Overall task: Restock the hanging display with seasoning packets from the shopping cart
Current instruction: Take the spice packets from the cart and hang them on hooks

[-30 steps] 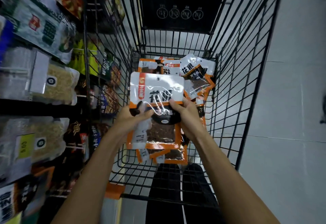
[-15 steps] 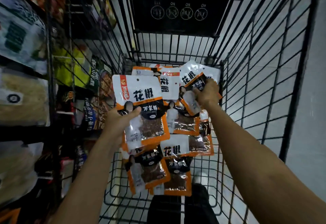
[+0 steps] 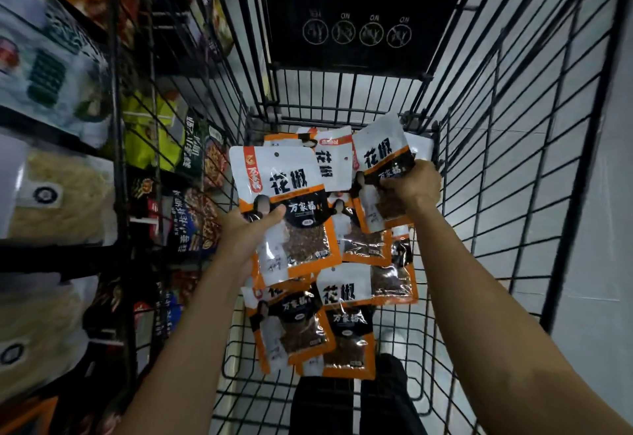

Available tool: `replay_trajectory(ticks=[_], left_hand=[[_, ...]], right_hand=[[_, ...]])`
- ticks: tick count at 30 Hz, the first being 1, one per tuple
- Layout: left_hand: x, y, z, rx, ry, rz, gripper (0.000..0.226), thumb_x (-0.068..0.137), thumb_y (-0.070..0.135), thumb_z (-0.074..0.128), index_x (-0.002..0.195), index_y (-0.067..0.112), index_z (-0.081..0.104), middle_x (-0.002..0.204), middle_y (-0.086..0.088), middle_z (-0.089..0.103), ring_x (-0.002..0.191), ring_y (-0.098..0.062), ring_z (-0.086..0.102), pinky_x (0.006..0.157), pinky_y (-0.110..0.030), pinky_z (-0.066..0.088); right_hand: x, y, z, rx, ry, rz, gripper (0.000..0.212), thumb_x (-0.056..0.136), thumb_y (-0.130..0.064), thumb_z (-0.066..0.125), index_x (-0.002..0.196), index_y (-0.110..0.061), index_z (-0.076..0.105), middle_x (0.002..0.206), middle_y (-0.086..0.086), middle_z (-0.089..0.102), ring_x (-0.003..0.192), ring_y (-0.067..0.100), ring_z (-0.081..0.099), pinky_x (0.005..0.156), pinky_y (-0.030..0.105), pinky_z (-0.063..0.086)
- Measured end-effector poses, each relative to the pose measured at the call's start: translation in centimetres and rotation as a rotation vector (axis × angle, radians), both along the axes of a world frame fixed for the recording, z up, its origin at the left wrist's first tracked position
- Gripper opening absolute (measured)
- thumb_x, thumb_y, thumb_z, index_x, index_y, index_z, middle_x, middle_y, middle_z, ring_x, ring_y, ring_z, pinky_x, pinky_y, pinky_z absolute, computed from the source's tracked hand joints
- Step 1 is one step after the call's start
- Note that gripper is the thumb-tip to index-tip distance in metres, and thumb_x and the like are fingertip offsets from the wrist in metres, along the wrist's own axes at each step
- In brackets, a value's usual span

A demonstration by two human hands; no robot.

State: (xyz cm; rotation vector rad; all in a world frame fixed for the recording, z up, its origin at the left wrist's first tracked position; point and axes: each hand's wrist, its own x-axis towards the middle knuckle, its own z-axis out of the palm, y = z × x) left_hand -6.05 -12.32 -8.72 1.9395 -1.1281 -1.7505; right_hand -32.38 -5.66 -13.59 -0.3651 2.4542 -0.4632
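Pinching one seasoning packet (image 3: 286,208) in our left hand (image 3: 245,229), thumb across its front, we grip a second packet (image 3: 382,174) with our right hand (image 3: 409,188); more packets (image 3: 346,314) lie below in the cart (image 3: 496,195).

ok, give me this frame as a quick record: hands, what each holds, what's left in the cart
left hand: grips white-and-orange seasoning packet, thumb on its front
right hand: grips second packet, tilted
cart: black wire, loose packets lying overlapped on its floor
shelves: at left, stocked with bagged goods
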Motion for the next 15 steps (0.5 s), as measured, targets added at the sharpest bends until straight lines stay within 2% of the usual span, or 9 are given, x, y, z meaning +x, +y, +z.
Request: replay_trajectory(ticks=[2,3,5,6,7,9,10,12,15], left_hand=[[-0.2,0.1,1.1,0.016,0.022,0.012,0.074,0.076,0.024,0.080,0.136,0.005,0.040,0.129,-0.004,0.051,0.120,-0.026,0.050,0.101,-0.039,0.043],[-0.2,0.2,1.8,0.016,0.026,0.019,0.067,0.077,0.022,0.079,0.132,0.006,0.044,0.125,-0.001,0.053,0.117,-0.023,0.051,0.096,-0.035,0.046],[-0.4,0.2,3.3,-0.005,0.019,0.012,0.040,0.079,0.019,0.078,0.110,0.012,0.053,0.108,0.005,0.059,0.103,-0.017,0.058,0.077,-0.024,0.050],[-0.3,0.3,4.2,-0.012,0.021,0.013,0.031,0.079,0.017,0.077,0.101,0.016,0.055,0.105,0.003,0.062,0.098,-0.018,0.061,0.073,-0.025,0.052],[-0.2,0.3,4.9,-0.015,0.032,0.011,0.029,0.079,0.015,0.077,0.099,0.018,0.057,0.106,-0.002,0.065,0.097,-0.020,0.064,0.077,-0.029,0.053],[0.2,0.7,6.8,-0.036,0.043,-0.005,0.034,0.080,0.013,0.076,0.107,0.015,0.057,0.111,-0.006,0.065,0.101,-0.025,0.065,0.087,-0.035,0.053],[0.5,1.0,7.7,-0.047,0.052,-0.009,0.036,0.080,0.013,0.076,0.110,0.013,0.057,0.110,-0.007,0.065,0.101,-0.027,0.065,0.087,-0.037,0.053],[1.3,1.7,9.6,-0.068,0.078,0.002,0.036,0.079,0.012,0.076,0.112,0.009,0.060,0.105,-0.008,0.067,0.098,-0.029,0.067,0.084,-0.039,0.055],[2.7,3.5,12.7,-0.105,0.044,0.022,0.045,0.075,0.021,0.079,0.113,0.007,0.059,0.109,-0.014,0.067,0.087,-0.021,0.068,0.075,-0.034,0.056]], right_hand=[[0.5,0.8,1.3,-0.041,-0.040,0.007,0.042,0.074,-0.025,0.083,0.108,-0.007,0.066,0.108,0.014,0.069,0.100,0.029,0.066,0.078,0.033,0.052],[0.8,1.2,2.0,-0.068,-0.041,0.005,0.039,0.076,-0.023,0.081,0.108,-0.008,0.065,0.109,0.013,0.069,0.101,0.029,0.065,0.080,0.033,0.052],[1.5,2.3,3.5,-0.141,-0.028,-0.037,0.038,0.078,-0.020,0.079,0.112,-0.010,0.065,0.112,0.011,0.069,0.103,0.028,0.065,0.082,0.033,0.051],[1.9,2.8,4.3,-0.180,-0.023,-0.072,0.038,0.079,-0.020,0.078,0.113,-0.010,0.065,0.112,0.011,0.070,0.104,0.028,0.065,0.083,0.034,0.051],[2.2,3.3,5.1,-0.217,-0.023,-0.106,0.037,0.079,-0.020,0.078,0.112,-0.009,0.067,0.111,0.011,0.071,0.102,0.027,0.066,0.083,0.033,0.051],[2.7,4.2,7.0,-0.292,-0.053,-0.147,0.032,0.077,-0.018,0.079,0.106,-0.007,0.069,0.106,0.012,0.072,0.094,0.023,0.067,0.080,0.030,0.051],[3.0,4.7,8.1,-0.332,-0.084,-0.160,0.029,0.077,-0.017,0.080,0.102,-0.006,0.070,0.104,0.012,0.073,0.091,0.020,0.067,0.080,0.030,0.052],[3.6,5.7,10.7,-0.417,-0.167,-0.191,0.022,0.076,-0.015,0.081,0.094,-0.009,0.071,0.100,0.011,0.073,0.087,0.019,0.068,0.082,0.034,0.055],[4.6,7.3,15.0,-0.529,-0.277,-0.192,0.016,0.075,-0.016,0.081,0.084,-0.018,0.068,0.087,0.002,0.071,0.076,0.013,0.067,0.068,0.024,0.056]])
